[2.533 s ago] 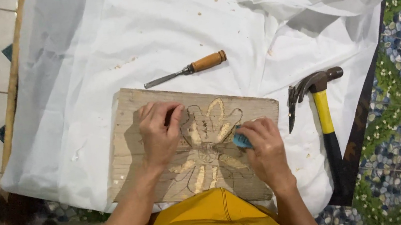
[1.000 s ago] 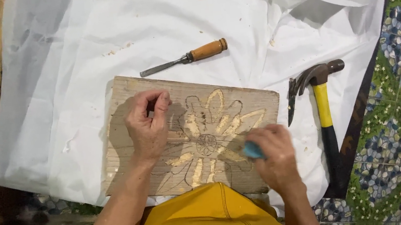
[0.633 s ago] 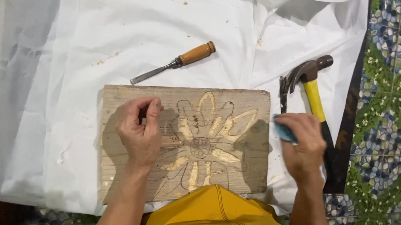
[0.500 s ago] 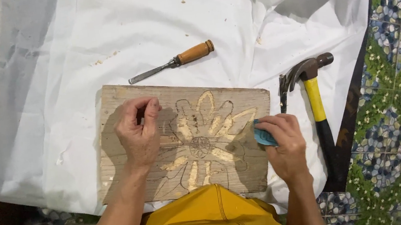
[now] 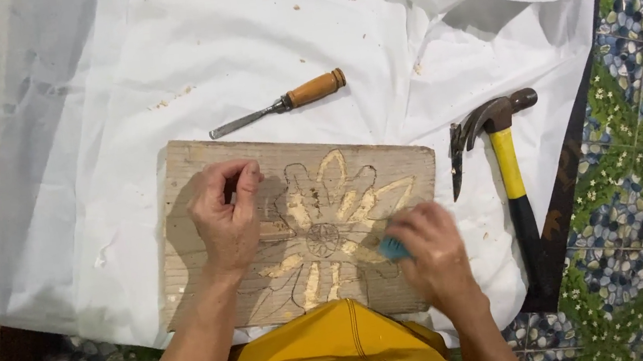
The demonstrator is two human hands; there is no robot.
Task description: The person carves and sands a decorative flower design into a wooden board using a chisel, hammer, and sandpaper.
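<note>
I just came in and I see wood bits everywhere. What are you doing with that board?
A person is working on a wooden board with a flower carved into it, lying on a white sheet. The left hand presses on the board. The right hand holds a small blue thing against the carving; it looks blurred, and I cannot tell what it is. A chisel with a wooden handle lies above the board, and a hammer with a yellow handle lies to its right, both untouched.

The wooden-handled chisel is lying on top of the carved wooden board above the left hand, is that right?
Not quite. In the head view the wooden-handled chisel lies on the white cloth just beyond the carved wooden board, not on it. It is above the left hand.
</note>
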